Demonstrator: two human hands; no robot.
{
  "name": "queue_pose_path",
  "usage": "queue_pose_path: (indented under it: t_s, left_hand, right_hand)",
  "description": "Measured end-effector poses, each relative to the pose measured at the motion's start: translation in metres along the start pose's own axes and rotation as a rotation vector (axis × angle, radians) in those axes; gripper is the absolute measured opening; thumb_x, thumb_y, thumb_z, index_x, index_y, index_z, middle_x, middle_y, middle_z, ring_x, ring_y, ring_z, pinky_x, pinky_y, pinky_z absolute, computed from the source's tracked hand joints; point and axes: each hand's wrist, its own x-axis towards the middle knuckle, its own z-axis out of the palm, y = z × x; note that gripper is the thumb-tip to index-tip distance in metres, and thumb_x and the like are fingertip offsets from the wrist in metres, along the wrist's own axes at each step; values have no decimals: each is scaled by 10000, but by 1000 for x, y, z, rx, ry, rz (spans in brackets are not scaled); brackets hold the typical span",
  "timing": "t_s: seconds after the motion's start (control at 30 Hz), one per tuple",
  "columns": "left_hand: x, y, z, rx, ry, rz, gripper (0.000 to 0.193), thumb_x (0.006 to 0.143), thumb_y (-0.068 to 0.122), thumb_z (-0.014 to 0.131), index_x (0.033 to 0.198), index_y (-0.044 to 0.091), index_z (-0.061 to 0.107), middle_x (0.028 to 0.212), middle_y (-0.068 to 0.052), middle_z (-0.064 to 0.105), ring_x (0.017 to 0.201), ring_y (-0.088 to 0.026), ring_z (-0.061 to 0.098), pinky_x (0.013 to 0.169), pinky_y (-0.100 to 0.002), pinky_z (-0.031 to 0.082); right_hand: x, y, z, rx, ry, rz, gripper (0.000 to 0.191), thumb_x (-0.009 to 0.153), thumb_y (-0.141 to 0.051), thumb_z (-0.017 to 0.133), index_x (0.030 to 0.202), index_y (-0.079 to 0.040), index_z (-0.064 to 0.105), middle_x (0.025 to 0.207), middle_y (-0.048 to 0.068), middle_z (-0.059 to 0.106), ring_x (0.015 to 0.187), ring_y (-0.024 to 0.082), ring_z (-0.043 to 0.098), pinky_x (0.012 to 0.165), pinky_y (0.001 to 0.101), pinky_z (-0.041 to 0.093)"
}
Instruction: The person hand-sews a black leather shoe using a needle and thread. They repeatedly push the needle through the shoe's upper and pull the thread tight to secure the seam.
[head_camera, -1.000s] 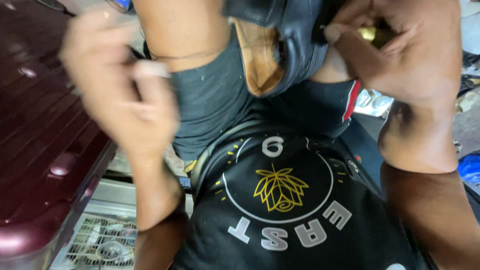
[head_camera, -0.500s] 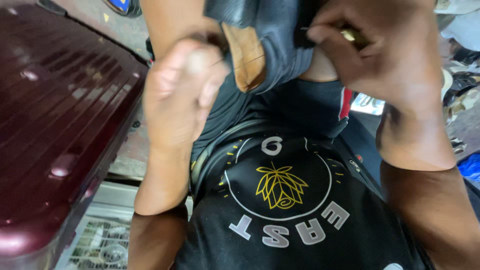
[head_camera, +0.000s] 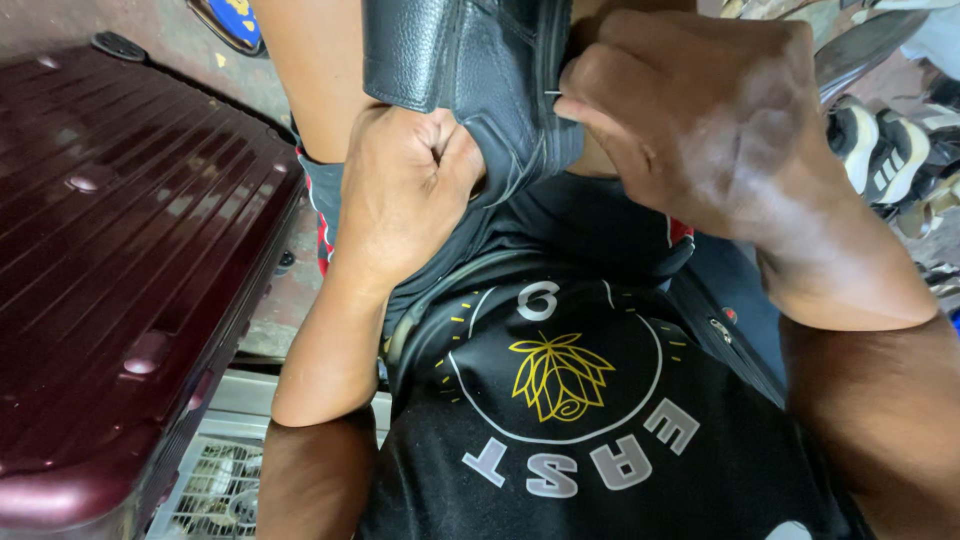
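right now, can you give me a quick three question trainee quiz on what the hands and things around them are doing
1. True or false: the left hand is a closed fist against the black leather piece.
2. What does the right hand pinch at the leather's edge? A) a small metal needle or pin B) a paintbrush C) a key
3. What large thing lies on the person's left side?

Key
1. True.
2. A, the thin metal needle or pin, though it is too small to tell which.
3. A dark red ribbed suitcase.
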Motion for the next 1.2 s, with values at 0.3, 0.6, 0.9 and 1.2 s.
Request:
queue_pose_path:
  t_s: [0.3, 0.6, 0.9, 1.2]
  left_hand:
    - [-2, -4, 6, 18, 11, 58, 316, 983, 67, 635, 694, -3, 528, 622, -151, 545, 550, -314, 578, 589, -404, 436]
    - [3, -10, 12, -128, 56, 190, 225, 1036, 6, 630, 817, 15, 577, 661, -83, 604, 573, -205, 630, 616, -350, 471]
    - [-27, 12, 16, -236, 370, 85, 130, 935, 10, 674, 1064, 7, 660, 1029, -129, 625, 677, -120, 579, 546, -263, 447]
    - [-3, 57, 30, 431, 252, 497, 261, 993, 140, 793, 1214, 57, 683, 1234, -50, 605, 1009, -203, 643, 774, -300, 544]
  right_hand:
    - [-14, 0, 3, -174, -150, 26, 118, 1061, -154, 623, 1009, -69, 559, 935, 49, 557, 780, 175, 608, 689, 293, 444]
    - [-31, 37, 6, -297, -80, 67, 533, 952, -531, 836, 699, -101, 647, 603, 28, 522, 497, 187, 482, 494, 324, 338]
    - [-87, 53, 12, -206, 5, 264, 419, 962, -458, 825, 803, -88, 710, 701, 37, 549, 601, 209, 508, 571, 328, 351]
    - [-73, 26, -1, -43, 96, 203, 260, 968, -255, 834, 871, -41, 725, 791, 86, 551, 724, 252, 561, 657, 359, 368]
